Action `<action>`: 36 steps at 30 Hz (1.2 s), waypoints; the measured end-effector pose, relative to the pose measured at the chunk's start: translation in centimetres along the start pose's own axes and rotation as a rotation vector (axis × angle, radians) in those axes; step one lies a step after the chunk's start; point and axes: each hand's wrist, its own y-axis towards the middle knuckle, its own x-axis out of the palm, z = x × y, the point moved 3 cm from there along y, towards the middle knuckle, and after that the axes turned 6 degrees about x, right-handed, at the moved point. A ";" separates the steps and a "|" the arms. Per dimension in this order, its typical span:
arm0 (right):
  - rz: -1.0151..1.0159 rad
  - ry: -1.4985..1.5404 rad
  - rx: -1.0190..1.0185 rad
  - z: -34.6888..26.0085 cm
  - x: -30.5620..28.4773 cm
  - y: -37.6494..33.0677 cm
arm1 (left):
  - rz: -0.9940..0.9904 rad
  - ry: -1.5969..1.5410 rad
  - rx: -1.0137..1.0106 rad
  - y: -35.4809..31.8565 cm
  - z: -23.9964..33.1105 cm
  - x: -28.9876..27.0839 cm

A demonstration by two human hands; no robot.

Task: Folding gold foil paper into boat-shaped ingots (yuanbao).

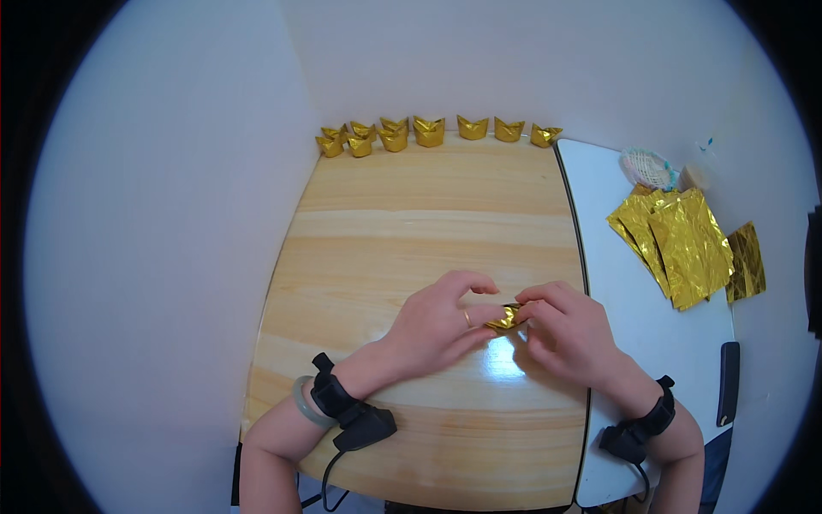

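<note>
A small piece of gold foil paper (505, 317), partly folded, is pinched between both hands just above the wooden table (411, 223). My left hand (437, 325) grips its left end with thumb and fingers. My right hand (569, 330) holds the right end. Most of the foil is hidden by the fingers. Each wrist carries a black strap with a small device, and the left wrist also has a pale green bangle.
Several folded gold foil ingots (428, 131) stand in a row along the table's far edge by the wall. On the white side table (625, 300) to the right lie a stack of gold foil sheets (681, 244), a white net bundle (646, 167) and a black device (728, 370).
</note>
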 end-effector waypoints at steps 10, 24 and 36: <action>-0.023 0.064 0.038 0.7 0.4 0.2 | -0.023 0.174 0.148 0.2 -0.2 0.5; -0.033 -0.045 -0.014 0.7 -0.3 0.6 | -0.090 0.112 0.072 0.3 -0.2 0.8; -0.030 0.060 0.030 0.8 -0.8 0.6 | -0.102 0.103 0.012 0.2 -0.3 0.4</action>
